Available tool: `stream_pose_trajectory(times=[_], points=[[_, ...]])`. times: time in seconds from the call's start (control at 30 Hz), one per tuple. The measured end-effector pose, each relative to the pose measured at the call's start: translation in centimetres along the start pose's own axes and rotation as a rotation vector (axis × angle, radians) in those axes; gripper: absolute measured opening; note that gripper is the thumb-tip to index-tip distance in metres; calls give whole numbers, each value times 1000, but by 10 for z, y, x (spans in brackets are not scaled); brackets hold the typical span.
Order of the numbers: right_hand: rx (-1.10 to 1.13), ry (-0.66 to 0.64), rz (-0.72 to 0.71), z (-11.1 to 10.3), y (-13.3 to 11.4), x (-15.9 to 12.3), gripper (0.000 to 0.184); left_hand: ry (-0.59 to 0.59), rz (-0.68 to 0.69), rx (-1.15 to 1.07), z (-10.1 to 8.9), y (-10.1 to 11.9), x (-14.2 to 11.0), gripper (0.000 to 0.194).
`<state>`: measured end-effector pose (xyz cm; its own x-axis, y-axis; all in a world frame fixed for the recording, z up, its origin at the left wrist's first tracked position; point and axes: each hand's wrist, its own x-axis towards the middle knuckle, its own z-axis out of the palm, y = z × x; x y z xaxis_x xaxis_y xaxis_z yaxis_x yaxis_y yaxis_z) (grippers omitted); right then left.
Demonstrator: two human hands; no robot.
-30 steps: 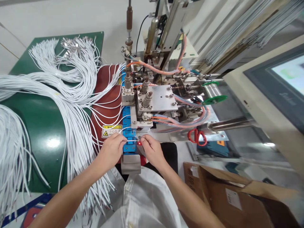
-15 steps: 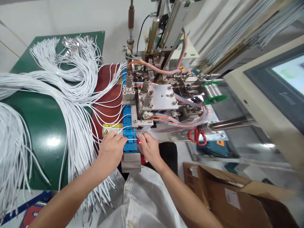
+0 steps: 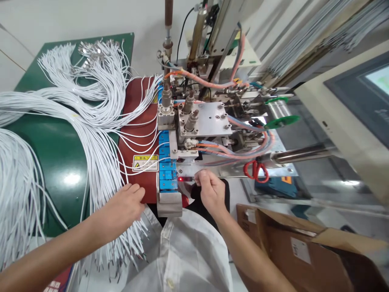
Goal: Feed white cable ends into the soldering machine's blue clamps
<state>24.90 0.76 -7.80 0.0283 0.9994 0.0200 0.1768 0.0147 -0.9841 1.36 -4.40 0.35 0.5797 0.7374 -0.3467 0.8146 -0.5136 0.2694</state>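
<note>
My left hand [image 3: 127, 202] is over the edge of the white cable bundle [image 3: 100, 178], just left of the machine. Its fingers are curled, and whatever may be in them is hidden. My right hand [image 3: 212, 192] is closed, thumb against the fingers, right of a small red light [image 3: 180, 179]. I cannot make out anything in its grip. Between the hands runs a row of blue clamp blocks [image 3: 168, 175]. Single white cables run from the bundle into its upper blocks. A bent metal guard [image 3: 169, 206] stands at the near end of the row.
The machine's metal plate [image 3: 209, 117] carries fittings and hoses. A solder-like wire spool [image 3: 278, 112], red-handled scissors [image 3: 256, 171] and a screen [image 3: 364, 89] are to the right. Cardboard boxes [image 3: 282, 243] stand lower right. The green table [image 3: 69, 162] bears more cables.
Both hands have moved apart from the blue blocks: the left back and down toward the bundle, the right outward. The cable they were holding at the blocks is out of their fingers.
</note>
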Motion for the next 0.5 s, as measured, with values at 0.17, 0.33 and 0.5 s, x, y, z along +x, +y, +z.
stream_pose_trajectory(times=[0.17,0.33,0.5], points=[[15,-30,10,0,-1,-3,36,-46,93,-91,-1,0,10,23],[54,-41,18,-4,1,-7,36,23,115,-32,-13,-16,6,18],[81,-40,34,-5,-2,-9,37,53,67,202,-20,-33,-5,22]])
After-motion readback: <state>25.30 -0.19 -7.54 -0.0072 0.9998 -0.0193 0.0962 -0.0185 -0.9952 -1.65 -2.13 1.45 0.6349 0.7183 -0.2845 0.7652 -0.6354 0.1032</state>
